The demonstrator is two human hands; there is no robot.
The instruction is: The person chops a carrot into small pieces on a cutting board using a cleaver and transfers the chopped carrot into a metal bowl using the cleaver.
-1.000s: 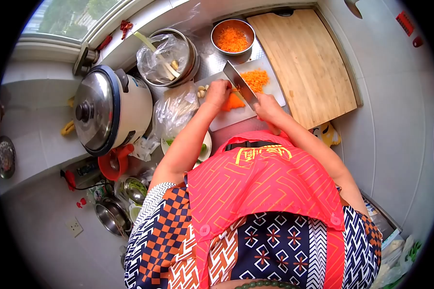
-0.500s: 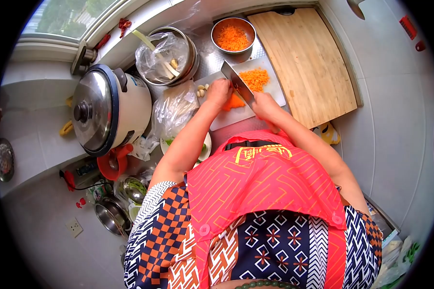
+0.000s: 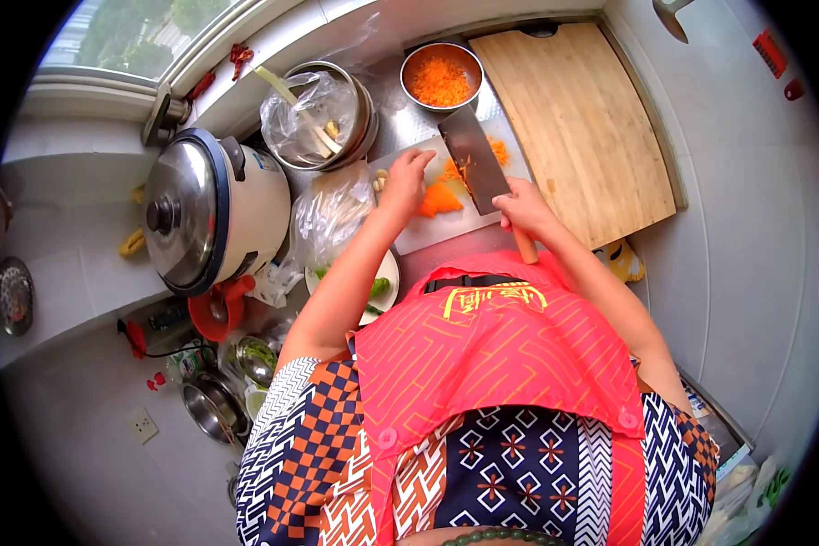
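My right hand (image 3: 526,207) grips the wooden handle of a cleaver (image 3: 475,156), its broad blade tilted flat above the white cutting board (image 3: 420,235). Carrot shreds cling by the blade's left edge, and chopped carrot (image 3: 500,151) shows partly behind it. My left hand (image 3: 406,180) is apart from the blade, fingers loosely stretched and holding nothing. Just right of that hand lies a stack of thin carrot slices (image 3: 440,200). Garlic cloves (image 3: 379,180) sit on the board at its left side, partly covered by my left hand.
A metal bowl of chopped carrot (image 3: 441,76) stands behind the board. To the right is a large wooden board (image 3: 578,127). At left are a rice cooker (image 3: 237,209), stacked bowls with a plastic bag (image 3: 309,118), and a plate (image 3: 387,278) with green vegetables.
My right hand has swung the cleaver rightward and turned its blade flatter, over the chopped carrot. My left hand has come off the carrot slices, and its fingers have opened.
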